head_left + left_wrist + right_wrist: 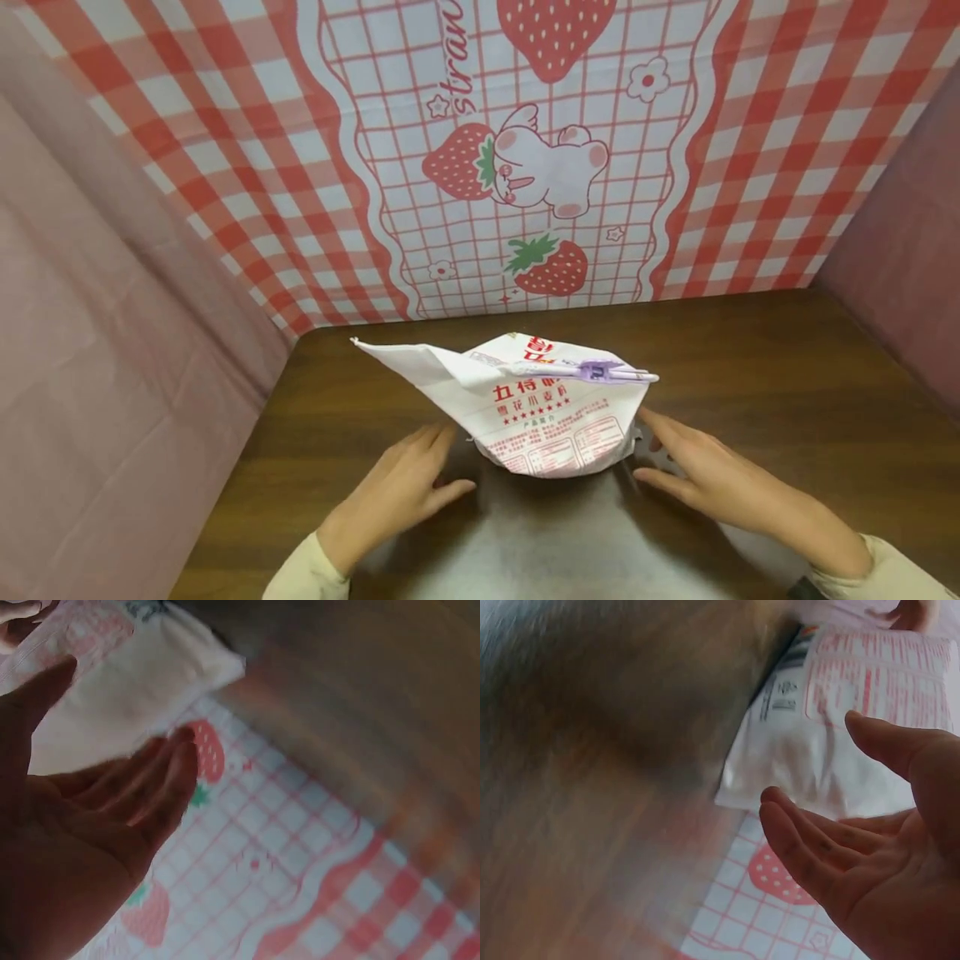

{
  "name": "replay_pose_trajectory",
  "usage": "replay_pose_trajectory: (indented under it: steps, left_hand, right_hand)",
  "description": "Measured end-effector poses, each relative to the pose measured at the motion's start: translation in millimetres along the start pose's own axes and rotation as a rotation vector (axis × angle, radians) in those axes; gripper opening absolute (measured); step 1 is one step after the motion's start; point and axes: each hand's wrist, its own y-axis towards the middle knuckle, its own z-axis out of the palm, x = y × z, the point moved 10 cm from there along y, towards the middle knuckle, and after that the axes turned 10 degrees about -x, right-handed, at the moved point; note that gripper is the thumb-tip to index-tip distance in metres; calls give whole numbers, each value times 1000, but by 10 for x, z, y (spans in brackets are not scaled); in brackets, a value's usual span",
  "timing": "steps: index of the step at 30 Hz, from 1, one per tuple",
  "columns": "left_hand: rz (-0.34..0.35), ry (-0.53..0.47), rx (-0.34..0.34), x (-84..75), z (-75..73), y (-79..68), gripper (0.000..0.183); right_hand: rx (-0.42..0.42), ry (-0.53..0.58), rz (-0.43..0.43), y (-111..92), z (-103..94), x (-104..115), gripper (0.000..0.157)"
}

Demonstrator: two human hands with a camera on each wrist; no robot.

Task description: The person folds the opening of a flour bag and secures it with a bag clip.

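Observation:
A white flour bag with red print stands near the middle of the table. Its top is folded over, and one pointed corner juts to the left. Across the fold lies a slim white strip with a purple label. My left hand is just left of the bag, fingers extended and thumb spread. On the other side, my right hand is at the bag's right edge with its thumb apart from the fingers. Both wrist views show the palms facing the bag, holding nothing.
The brown wooden table reflects light at its front. Behind it hangs a red-checked cloth printed with strawberries and a white cartoon animal. Pink curtains border the left and right sides.

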Motion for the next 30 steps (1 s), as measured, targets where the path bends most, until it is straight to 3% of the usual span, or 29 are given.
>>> replay_pose_trajectory:
  steps: [4,9,14,16,20,25,30]
  left_hand:
    - [-57,-171,62,3,280,143,88]
    - [-106,-280,-4,7,370,345,76]
    - [-92,-290,-81,-40,349,414,72]
    - [-84,-287,-95,-68,355,405,70]
    - [-75,-270,-118,-105,366,378,64]
    - [-45,-236,-135,-119,352,386,61]
    - [3,-205,-138,-111,323,398,62]
  right_hand:
    - [-14,20,5,22,93,12,81]
    - [-53,26,29,82,171,-5,76]
    - [-88,-19,-1,150,238,14,99]
    - [-118,-58,-30,163,233,36,101]
    - [-159,-101,-55,202,191,64,89]
    - [-127,-113,-49,278,168,70,76]
    - [-124,-104,-28,305,204,52,73]
